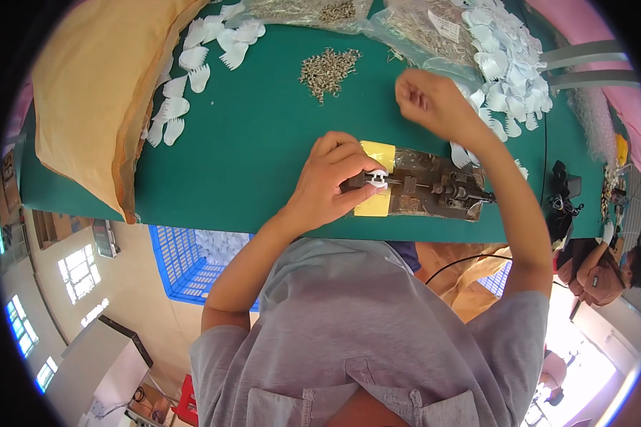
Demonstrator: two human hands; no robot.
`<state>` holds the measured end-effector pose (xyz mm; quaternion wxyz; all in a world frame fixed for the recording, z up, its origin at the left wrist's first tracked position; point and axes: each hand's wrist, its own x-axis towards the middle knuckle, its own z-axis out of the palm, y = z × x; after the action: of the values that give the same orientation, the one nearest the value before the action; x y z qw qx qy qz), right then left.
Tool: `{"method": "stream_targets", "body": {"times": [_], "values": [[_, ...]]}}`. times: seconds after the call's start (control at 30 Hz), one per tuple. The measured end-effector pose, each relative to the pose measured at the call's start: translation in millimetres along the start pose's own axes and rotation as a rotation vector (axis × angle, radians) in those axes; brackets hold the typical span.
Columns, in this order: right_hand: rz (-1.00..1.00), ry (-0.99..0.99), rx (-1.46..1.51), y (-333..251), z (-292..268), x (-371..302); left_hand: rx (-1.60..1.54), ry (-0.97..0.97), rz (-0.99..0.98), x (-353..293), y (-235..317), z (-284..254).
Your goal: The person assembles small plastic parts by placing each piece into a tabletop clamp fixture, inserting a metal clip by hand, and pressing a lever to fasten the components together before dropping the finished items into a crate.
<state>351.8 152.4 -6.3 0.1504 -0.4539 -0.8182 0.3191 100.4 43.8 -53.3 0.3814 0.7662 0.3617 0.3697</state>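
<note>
A brown paper sack [85, 107] stands at the left, and loose white toothed pieces [194, 58] lie beside it, probably kept apart from the work spot. Small metal bits [327, 75] sit heaped ahead of the hands, likely for easy reach. The left hand [335, 174] pinches a white plastic piece [377, 183] between thumb and fingers at the left end of the metal tool [434, 186], over a yellow patch [374, 205], seemingly to steady it there. The right hand [431, 103] hangs above the table [256, 135], fingers curled inward; whether they hold anything cannot be told.
</note>
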Motion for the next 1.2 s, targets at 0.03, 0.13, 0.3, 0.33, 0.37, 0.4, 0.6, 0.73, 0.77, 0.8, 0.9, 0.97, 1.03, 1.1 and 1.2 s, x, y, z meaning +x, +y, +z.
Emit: {"method": "stream_targets", "body": {"times": [0.03, 0.13, 0.3, 0.33, 0.37, 0.4, 0.6, 0.73, 0.77, 0.8, 0.9, 0.97, 1.03, 1.1, 1.2], "values": [[-0.016, 0.051, 0.078, -12.6, 5.2, -14.8, -0.015, 0.002, -0.011, -1.2, -0.2, 0.4], [0.024, 0.12, 0.259, -50.3, 14.5, -57.0, -0.03, 0.005, -0.024, -3.8, -1.0, 1.3], [-0.225, 0.235, 0.047, -67.4, 31.9, -80.7, -0.038, 0.007, -0.014, -2.8, -2.9, 3.5], [-0.264, 0.248, 0.001, -66.2, 33.8, -80.7, -0.055, 0.013, -0.026, -2.7, -3.8, 4.4], [-0.303, 0.262, -0.046, -65.3, 35.5, -80.9, -0.073, 0.021, -0.039, -2.8, -4.0, 5.0], [-0.304, 0.262, -0.045, -64.9, 37.5, -81.6, -0.071, 0.02, -0.04, -3.1, -3.6, 5.2], [-0.288, 0.255, -0.02, -64.4, 41.4, -82.0, -0.059, 0.025, -0.035, -2.8, -5.4, 4.9], [0.025, 0.328, 0.171, -65.4, 26.9, -71.7, -0.05, 0.012, -0.038, -2.7, -1.4, 1.0], [0.035, 0.34, 0.115, -66.2, 18.8, -60.0, -0.029, -0.001, -0.028, -1.8, 0.3, -0.4], [0.025, 0.342, 0.116, -59.8, 21.4, -46.6, -0.02, 0.004, -0.026, -2.1, 0.8, -1.1], [-0.064, 0.188, 0.143, -40.5, 43.0, -2.2, -0.021, 0.0, -0.023, -2.1, -2.2, 1.2], [-0.025, 0.182, 0.093, -34.9, 56.0, 20.9, -0.017, 0.004, -0.011, -3.3, -3.8, 2.2], [0.016, 0.171, 0.041, -32.0, 63.3, 29.8, -0.014, 0.015, -0.017, -3.3, -3.6, 3.5], [-0.078, 0.182, -0.047, -29.9, 67.6, 34.6, 0.005, 0.014, 0.009, -3.0, -3.7, 3.9], [-0.16, 0.25, -0.21, -29.6, 76.0, 40.5, 0.01, 0.015, 0.018, -3.7, -4.9, 2.8]]}}
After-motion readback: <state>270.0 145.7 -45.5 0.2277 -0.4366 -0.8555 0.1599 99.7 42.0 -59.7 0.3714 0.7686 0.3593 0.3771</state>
